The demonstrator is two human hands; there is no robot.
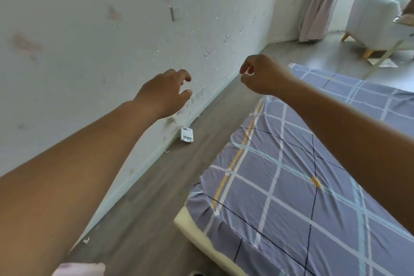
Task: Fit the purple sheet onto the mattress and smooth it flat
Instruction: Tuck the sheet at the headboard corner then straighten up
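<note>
The purple plaid sheet (291,186) covers the mattress on the floor at the right, with faint wrinkles across its top. A cream strip of bare mattress (190,226) shows below the sheet's hem at the near left corner. My left hand (165,92) is raised in front of the wall, fingers loosely curled and apart, holding nothing. My right hand (262,74) hovers above the mattress's far left edge, thumb and fingers slightly apart and empty. Neither hand touches the sheet.
A white wall (112,29) runs along the left, with a strip of grey wood floor (179,175) between it and the mattress. A small white box (187,134) leans at the baseboard. A white armchair (371,22) and a pink curtain (320,0) stand at the far right.
</note>
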